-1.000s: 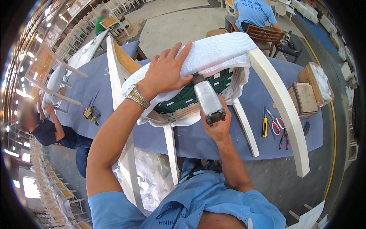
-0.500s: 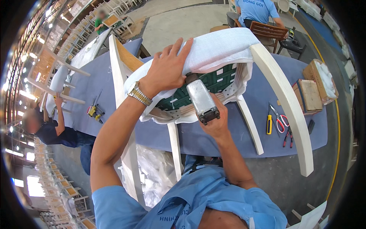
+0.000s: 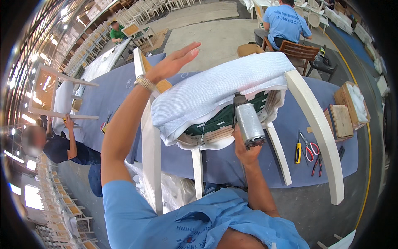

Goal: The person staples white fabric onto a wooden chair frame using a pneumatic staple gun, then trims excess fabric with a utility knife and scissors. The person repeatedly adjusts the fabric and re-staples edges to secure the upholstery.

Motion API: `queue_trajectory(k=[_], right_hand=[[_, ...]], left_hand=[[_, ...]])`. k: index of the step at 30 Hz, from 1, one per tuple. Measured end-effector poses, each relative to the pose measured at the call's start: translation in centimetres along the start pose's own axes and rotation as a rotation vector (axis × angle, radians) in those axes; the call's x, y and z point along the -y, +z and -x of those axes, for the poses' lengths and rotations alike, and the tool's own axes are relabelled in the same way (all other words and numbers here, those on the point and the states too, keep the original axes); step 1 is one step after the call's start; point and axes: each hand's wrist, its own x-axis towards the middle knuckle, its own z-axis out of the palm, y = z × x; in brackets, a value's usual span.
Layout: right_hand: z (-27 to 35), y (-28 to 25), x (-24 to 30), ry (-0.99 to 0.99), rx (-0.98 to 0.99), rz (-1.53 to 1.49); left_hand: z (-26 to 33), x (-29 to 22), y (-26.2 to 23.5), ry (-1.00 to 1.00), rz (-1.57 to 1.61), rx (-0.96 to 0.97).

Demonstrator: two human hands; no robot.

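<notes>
A white chair (image 3: 319, 124) lies tipped on a blue-covered table (image 3: 232, 166), its legs pointing toward me. White fabric (image 3: 215, 93) is draped over its seat, with green webbing (image 3: 224, 118) showing underneath. My right hand (image 3: 244, 149) grips a metal staple gun (image 3: 248, 122) whose nose is pressed against the seat's underside. My left hand (image 3: 174, 62) is raised above the fabric, flat and open, fingers together, touching nothing. A metal watch sits on that wrist.
A yellow cutter (image 3: 298, 152), red-handled scissors (image 3: 309, 147) and pliers (image 3: 317, 166) lie at the right. Wooden boxes (image 3: 342, 120) stand at the far right. Another person (image 3: 58, 147) works at the left, one in blue (image 3: 286, 23) sits beyond. Clear plastic (image 3: 174, 189) hangs below the table.
My left hand has lifted off the white fabric and now hovers above it. The staple gun has stayed against the seat in my right hand.
</notes>
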Motion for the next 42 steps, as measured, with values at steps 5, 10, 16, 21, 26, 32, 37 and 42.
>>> queue_trajectory(k=[5,10,16,21,26,32,37,42], right_hand=[[-1.6,0.2,2.6,0.066,-0.025,0.098],[-1.4,-0.9,3.3,-0.053,-0.007,0.277],[-1.0,-1.1,3.0,-0.142,0.018,0.276],[0.2,0.7,5.2,-0.101,0.065,0.062],[0.3,1.1,5.9,-0.112,0.107,0.077],[0.3,1.3,6.0,-0.126,0.09,0.101],[0.4,1.6,5.5,-0.067,0.152,0.031],[0.1,1.9,5.3,-0.128,0.24,0.049]], left_hand=[[-2.5,2.9,3.4,-0.443,0.177,0.266],[0.1,-2.3,4.8,0.007,-0.006,0.284],[4.6,-5.0,7.3,0.217,-0.586,-0.076],[6.2,-5.5,8.5,0.197,-0.717,-0.157],[6.1,-6.4,8.9,0.146,-0.714,-0.138],[6.3,-6.6,9.1,0.115,-0.721,-0.134],[6.2,-7.0,9.5,0.132,-0.742,-0.14],[6.3,-6.7,9.4,0.18,-0.781,-0.141]])
